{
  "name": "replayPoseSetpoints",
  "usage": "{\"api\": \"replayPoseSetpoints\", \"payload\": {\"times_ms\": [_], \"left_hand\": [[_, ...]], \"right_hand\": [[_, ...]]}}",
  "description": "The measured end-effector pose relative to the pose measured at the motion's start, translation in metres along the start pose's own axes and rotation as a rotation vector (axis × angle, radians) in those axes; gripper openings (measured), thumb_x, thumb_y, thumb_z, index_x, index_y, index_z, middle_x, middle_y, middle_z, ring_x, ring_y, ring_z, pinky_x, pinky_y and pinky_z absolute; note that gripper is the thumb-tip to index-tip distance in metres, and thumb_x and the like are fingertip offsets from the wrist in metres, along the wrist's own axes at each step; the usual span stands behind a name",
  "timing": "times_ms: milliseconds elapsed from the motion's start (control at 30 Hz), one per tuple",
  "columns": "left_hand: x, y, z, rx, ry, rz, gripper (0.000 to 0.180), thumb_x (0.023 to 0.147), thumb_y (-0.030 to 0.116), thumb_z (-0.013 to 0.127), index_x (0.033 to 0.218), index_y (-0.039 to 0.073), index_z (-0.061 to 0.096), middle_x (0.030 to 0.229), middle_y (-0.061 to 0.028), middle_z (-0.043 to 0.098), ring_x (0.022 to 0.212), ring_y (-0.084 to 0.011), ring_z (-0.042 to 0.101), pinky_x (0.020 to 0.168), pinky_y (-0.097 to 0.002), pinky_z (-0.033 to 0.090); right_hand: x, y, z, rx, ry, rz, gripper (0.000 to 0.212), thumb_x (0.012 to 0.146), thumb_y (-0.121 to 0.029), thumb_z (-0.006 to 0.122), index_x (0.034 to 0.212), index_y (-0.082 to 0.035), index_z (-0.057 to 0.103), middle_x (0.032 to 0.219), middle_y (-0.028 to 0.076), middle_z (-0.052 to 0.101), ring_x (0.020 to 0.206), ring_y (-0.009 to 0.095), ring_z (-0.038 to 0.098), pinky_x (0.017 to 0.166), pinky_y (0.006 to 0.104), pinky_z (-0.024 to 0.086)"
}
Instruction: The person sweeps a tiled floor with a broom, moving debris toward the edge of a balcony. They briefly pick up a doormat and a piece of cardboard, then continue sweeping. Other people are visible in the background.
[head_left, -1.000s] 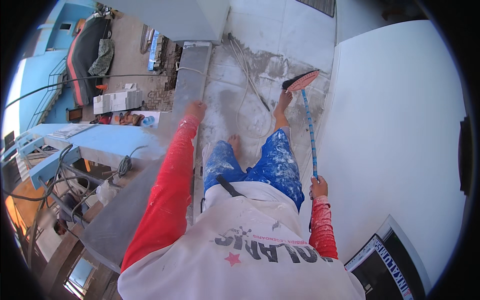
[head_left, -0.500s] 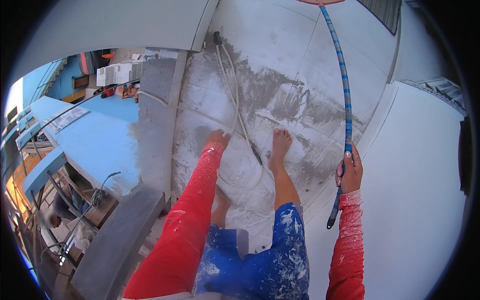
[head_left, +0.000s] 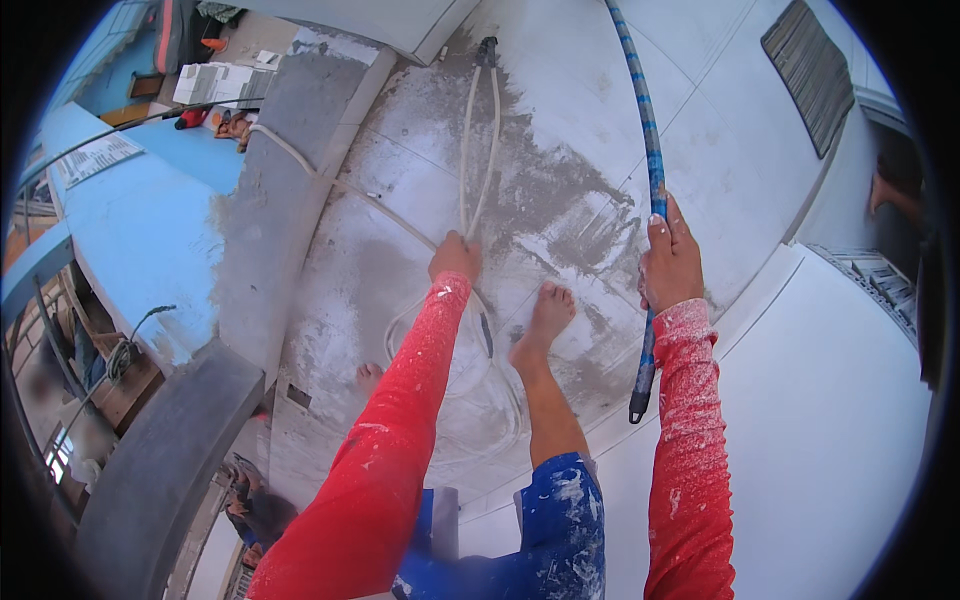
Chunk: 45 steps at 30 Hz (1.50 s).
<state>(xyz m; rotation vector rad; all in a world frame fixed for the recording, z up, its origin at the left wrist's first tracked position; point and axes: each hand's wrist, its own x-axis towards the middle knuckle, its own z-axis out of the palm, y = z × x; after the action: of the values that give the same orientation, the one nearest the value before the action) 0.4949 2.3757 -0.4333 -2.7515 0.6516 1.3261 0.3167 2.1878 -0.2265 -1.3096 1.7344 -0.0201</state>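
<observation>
My right hand (head_left: pixel 672 260) is wrapped round a blue-and-grey striped pole (head_left: pixel 645 120), whose black end cap points down below my fist. The pole's far end runs out of view at the top. My left hand (head_left: pixel 455 257) is closed on a white cord (head_left: pixel 493 130) over the dusty floor (head_left: pixel 390 290). From that hand two strands stretch forward to a black plug-like end (head_left: pixel 487 52). A dark sleeve or joint (head_left: pixel 487 335) sits on the cord nearer my feet, where more of it lies in loops. White powder coats both red sleeves.
A low grey ledge (head_left: pixel 290 130) edges the floor on the left, with a blue wall face (head_left: pixel 150 240) and a drop beyond. People and clutter show below. At right stand a white wall (head_left: pixel 800 420) and a dark slatted panel (head_left: pixel 810 75). Another person's hand (head_left: pixel 885 190) shows far right.
My left hand has closed on the cord and drawn its strands straighter. My right hand has moved forward and left with the pole; the reddish piece at its far end has left view.
</observation>
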Motion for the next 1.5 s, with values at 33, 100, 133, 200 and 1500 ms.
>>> {"api": "replayPoseSetpoints", "payload": {"times_ms": [33,100,133,200,1500], "left_hand": [[-0.017,-0.011,-0.01,-0.057,0.04,0.015,0.028,0.082,0.029,0.051,0.097,0.006,0.053,0.085,-0.0202,0.065,0.083,-0.0402,0.062,0.075,-0.0497,0.047],[-0.055,-0.038,-0.038,-0.12,0.079,0.049,0.025,0.082,0.028,0.05,0.095,0.006,0.051,0.08,-0.0221,0.064,0.078,-0.0436,0.061,0.071,-0.0523,0.046],[-0.077,-0.053,-0.053,-0.133,0.089,0.069,0.024,0.082,0.027,0.05,0.094,0.006,0.051,0.077,-0.0224,0.063,0.076,-0.0444,0.06,0.069,-0.0527,0.046],[-0.123,-0.086,-0.09,-0.179,0.161,0.088,0.022,0.086,0.026,0.048,0.094,0.006,0.051,0.075,-0.0238,0.062,0.074,-0.0453,0.059,0.066,-0.0533,0.044],[-0.528,-0.385,-0.516,-0.517,0.63,0.109,0.032,0.099,0.031,0.044,0.082,0.006,0.052,0.054,0.0057,0.036,0.045,-0.0021,0.032,0.04,-0.0201,0.024]], "right_hand": [[-0.015,0.004,0.004,-0.071,0.009,-0.026,0.047,0.098,-0.024,0.041,0.141,-0.008,0.038,0.064,0.002,0.048,0.049,0.009,0.045,0.049,0.0266,0.042],[-0.051,0.013,0.009,-0.052,-0.107,0.111,0.047,0.097,-0.022,0.041,0.141,-0.006,0.037,0.081,0.01,0.061,0.063,0.019,0.059,0.062,0.0317,0.049],[-0.072,0.018,0.015,-0.104,-0.097,0.004,0.048,0.097,-0.021,0.041,0.141,-0.005,0.035,0.096,0.016,0.061,0.079,0.025,0.061,0.072,0.0345,0.048],[-0.12,0.027,0.024,-0.23,-0.066,-0.189,0.049,0.097,-0.022,0.04,0.142,-0.005,0.033,0.099,0.018,0.06,0.081,0.027,0.061,0.075,0.0359,0.05],[-0.31,-0.037,0.17,-0.157,-0.201,0.07,0.058,0.091,-0.022,0.045,0.143,-0.007,0.026,0.12,0.029,0.054,0.112,0.042,0.053,0.096,0.0437,0.042]]}}
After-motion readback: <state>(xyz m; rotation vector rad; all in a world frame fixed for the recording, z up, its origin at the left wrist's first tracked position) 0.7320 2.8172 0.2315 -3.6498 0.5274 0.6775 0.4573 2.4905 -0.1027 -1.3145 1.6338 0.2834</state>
